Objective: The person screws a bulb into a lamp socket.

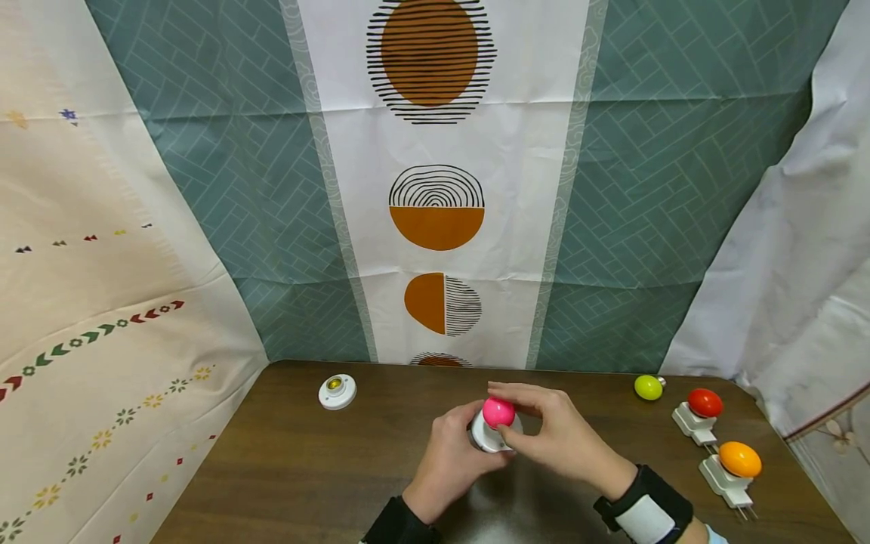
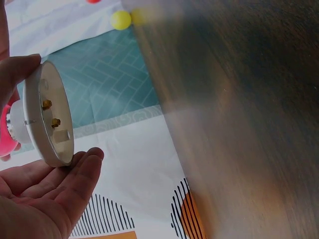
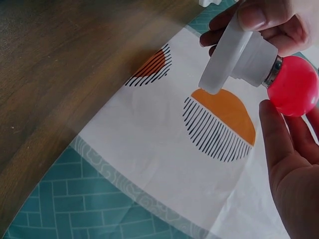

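Note:
Above the table my left hand grips the rim of a round white lamp holder. In the left wrist view its hollow underside shows two brass screws. A glossy pink light bulb sits at the mouth of this holder, tilted along with it. Part of the bulb's metal base shows between the pink globe and the white collar. My right hand holds the pink bulb, thumb on the near side and fingers on the far side.
Another white lamp holder lies at the back left of the brown table. To the right are a yellow-green bulb, a red bulb and an orange bulb, the latter two in white plug adapters. Patterned cloth hangs behind.

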A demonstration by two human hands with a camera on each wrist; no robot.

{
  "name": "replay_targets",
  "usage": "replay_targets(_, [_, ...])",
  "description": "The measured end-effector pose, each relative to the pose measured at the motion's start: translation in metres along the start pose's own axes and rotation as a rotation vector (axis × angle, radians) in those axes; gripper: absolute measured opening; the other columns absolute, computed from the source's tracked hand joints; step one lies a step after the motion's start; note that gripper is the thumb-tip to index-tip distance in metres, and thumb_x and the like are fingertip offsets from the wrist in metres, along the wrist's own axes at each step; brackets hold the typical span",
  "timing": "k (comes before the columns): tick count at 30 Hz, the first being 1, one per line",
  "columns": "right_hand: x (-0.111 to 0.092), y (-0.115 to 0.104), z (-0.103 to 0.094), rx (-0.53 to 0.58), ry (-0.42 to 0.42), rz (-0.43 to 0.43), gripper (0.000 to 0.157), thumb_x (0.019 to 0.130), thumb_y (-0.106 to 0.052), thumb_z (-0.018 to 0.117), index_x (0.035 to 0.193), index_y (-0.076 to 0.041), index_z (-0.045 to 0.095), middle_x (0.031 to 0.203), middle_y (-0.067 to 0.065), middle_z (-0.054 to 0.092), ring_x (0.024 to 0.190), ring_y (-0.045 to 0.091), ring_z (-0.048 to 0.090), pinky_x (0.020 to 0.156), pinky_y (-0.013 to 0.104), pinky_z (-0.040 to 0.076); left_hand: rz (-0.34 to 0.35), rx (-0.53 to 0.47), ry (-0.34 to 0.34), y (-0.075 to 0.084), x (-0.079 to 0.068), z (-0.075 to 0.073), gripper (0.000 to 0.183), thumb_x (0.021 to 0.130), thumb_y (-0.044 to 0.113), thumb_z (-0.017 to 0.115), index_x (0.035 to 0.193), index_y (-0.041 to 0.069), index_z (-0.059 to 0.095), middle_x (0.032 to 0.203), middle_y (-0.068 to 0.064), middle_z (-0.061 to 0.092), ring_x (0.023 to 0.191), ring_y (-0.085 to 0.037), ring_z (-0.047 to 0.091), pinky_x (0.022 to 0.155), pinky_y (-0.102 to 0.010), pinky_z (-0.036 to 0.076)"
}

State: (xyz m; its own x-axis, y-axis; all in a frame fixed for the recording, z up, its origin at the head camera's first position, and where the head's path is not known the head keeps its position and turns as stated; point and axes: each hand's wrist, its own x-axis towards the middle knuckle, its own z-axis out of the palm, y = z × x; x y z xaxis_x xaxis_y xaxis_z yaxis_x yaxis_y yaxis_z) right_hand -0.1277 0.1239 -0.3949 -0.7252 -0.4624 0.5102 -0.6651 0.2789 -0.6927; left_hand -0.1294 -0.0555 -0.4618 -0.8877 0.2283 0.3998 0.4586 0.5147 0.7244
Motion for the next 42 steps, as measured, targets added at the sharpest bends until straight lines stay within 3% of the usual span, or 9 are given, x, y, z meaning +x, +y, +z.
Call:
replay_targets(9, [-0.002, 0.017, 0.003, 0.019, 0.048, -0.005, 0.039, 0.077, -0.022, 0.076, 0.114, -0.022, 0.064, 0.114, -0.004, 0.060, 0.102, 0.013, 0.057, 0.080, 0.032, 0.048, -0.017, -0.007, -0.007, 0.001, 0.000, -0.001, 0.058, 0.067, 0.043, 0.079, 0.118, 0.024, 0.057, 0.104, 0.015, 0.057, 0.087, -0.003, 0.054, 0.077, -0.023, 0.046])
replay_targets(19, [0.003, -0.012, -0.002, -0.001, 0.050, -0.032, 0.045, 0.072, 0.001, 0.074, 0.114, -0.008, 0.063, 0.120, 0.000, 0.057, 0.107, 0.020, 0.056, 0.082, 0.037, 0.046, -0.011, -0.004, -0.005, 0.000, 0.001, -0.001, 0.058, 0.067, 0.045, 0.079, 0.117, 0.023, 0.058, 0.103, 0.015, 0.057, 0.087, -0.003, 0.054, 0.076, -0.022, 0.046])
replay_targets(27, [-0.002, 0.014, 0.002, 0.009, 0.034, 0.009, 0.044, 0.076, -0.011, 0.075, 0.117, -0.020, 0.062, 0.118, -0.007, 0.058, 0.105, 0.012, 0.055, 0.082, 0.031, 0.046, -0.010, 0.005, 0.000, 0.000, 0.001, 0.000, 0.058, 0.067, 0.043, 0.079, 0.117, 0.023, 0.058, 0.102, 0.015, 0.057, 0.087, -0.002, 0.054, 0.076, -0.022, 0.046])
replay_targets(30, [-0.003, 0.017, 0.003, 0.024, 0.055, 0.010, 0.041, 0.076, -0.017, 0.076, 0.114, -0.020, 0.064, 0.113, -0.007, 0.060, 0.101, 0.012, 0.057, 0.079, 0.031, 0.048, -0.004, 0.007, 0.003, 0.000, 0.000, 0.001, 0.058, 0.067, 0.043, 0.079, 0.117, 0.024, 0.058, 0.102, 0.015, 0.057, 0.086, -0.002, 0.054, 0.076, -0.022, 0.046])
replay_targets(37, [-0.001, -0.007, 0.001, 0.002, 0.114, 0.011, 0.042, 0.071, -0.008, 0.078, 0.110, -0.011, 0.065, 0.112, -0.003, 0.060, 0.097, 0.017, 0.060, 0.076, 0.035, 0.049, -0.004, -0.008, 0.001, -0.001, 0.000, 0.001, 0.057, 0.067, 0.041, 0.080, 0.117, 0.024, 0.058, 0.101, 0.016, 0.058, 0.085, -0.002, 0.055, 0.076, -0.023, 0.046])
replay_targets(42, [0.002, -0.024, -0.004, -0.013, 0.093, 0.007, 0.043, 0.072, -0.005, 0.076, 0.112, -0.010, 0.063, 0.118, -0.001, 0.058, 0.103, 0.019, 0.058, 0.079, 0.036, 0.048, -0.002, -0.008, -0.002, -0.002, 0.000, 0.002, 0.058, 0.067, 0.042, 0.080, 0.117, 0.024, 0.058, 0.102, 0.016, 0.057, 0.086, -0.002, 0.054, 0.076, -0.022, 0.046])
